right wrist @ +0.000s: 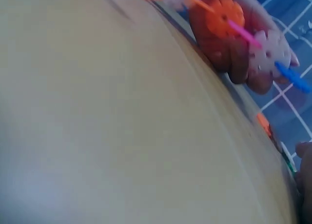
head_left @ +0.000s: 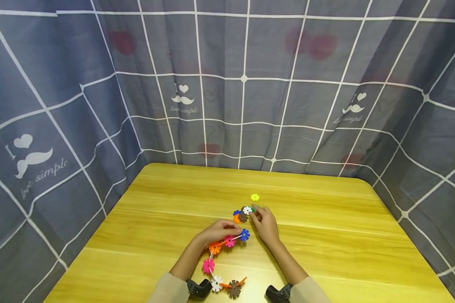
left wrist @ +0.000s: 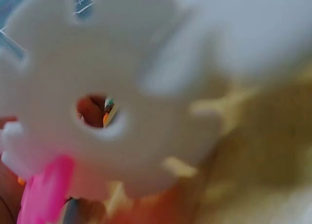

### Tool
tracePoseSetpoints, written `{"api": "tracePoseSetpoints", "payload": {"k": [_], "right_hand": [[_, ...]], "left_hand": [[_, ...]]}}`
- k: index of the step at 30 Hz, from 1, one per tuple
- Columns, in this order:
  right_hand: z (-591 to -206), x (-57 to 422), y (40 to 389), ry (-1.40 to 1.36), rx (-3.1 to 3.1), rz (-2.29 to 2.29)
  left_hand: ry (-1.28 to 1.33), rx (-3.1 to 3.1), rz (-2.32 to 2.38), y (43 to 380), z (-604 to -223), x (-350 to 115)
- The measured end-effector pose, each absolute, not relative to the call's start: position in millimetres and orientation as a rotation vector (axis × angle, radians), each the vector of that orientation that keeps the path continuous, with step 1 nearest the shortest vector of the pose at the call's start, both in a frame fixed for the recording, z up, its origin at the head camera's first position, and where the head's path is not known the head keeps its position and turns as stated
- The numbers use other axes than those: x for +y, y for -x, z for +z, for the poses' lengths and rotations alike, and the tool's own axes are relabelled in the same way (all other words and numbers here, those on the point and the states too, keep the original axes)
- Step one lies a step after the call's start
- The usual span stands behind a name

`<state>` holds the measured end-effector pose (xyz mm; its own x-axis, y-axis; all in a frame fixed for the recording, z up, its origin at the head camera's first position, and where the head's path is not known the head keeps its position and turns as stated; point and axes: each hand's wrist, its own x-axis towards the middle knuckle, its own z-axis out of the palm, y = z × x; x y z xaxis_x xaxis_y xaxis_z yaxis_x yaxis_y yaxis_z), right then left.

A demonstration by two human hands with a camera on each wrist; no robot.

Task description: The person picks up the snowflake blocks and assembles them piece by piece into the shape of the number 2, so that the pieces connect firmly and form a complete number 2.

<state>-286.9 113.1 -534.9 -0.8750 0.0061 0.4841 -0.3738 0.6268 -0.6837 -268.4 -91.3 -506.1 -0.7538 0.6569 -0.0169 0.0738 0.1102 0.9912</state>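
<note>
My left hand [head_left: 221, 230] grips a curving chain of slotted plastic snowflake discs near its upper end. Along the chain run a blue disc [head_left: 244, 235], pink discs [head_left: 208, 265], an orange disc [head_left: 215, 248], a white disc [head_left: 216, 283] and a brown disc [head_left: 234, 289], some seen edge-on. A blurred white disc [left wrist: 146, 136] fills much of the left wrist view, with a pink disc [left wrist: 46, 194] beside it. My right hand [head_left: 266, 225] reaches to a small pile, fingertips by a white disc [head_left: 247, 210] and a green disc [head_left: 256, 208]; whether they touch is unclear.
The pile also has blue, orange [head_left: 236, 219] and brown discs [head_left: 243, 217]. Beyond it lies a single yellow disc [head_left: 255, 197]. A wooden table [head_left: 155, 198] bears everything, and a grey-blue checked curtain [head_left: 223, 97] hangs around its back and sides.
</note>
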Motion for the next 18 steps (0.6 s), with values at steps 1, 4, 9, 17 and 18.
{"api": "tracePoseSetpoints", "payload": {"k": [1, 4, 9, 17, 18], "right_hand": [[-534.4, 111.6, 290.7, -0.283, -2.447, 1.104], [-532.3, 108.5, 296.9, -0.255, -2.522, 1.012], [-533.5, 112.4, 297.2, -0.264, -2.417, 1.164], [-537.5, 124.1, 283.9, -0.306, -2.226, 1.507], [-537.9, 125.5, 280.6, -0.308, -2.212, 1.589]], "left_hand": [[-0.719, 1.933, 1.692, 268.6, -506.7, -91.4], [-0.694, 1.921, 1.701, 268.9, -506.2, -90.5], [-0.625, 1.914, 1.707, 270.1, -506.2, -87.9], [-0.611, 1.944, 1.705, 271.4, -508.7, -89.7], [-0.608, 1.943, 1.708, 270.6, -508.9, -89.8]]}}
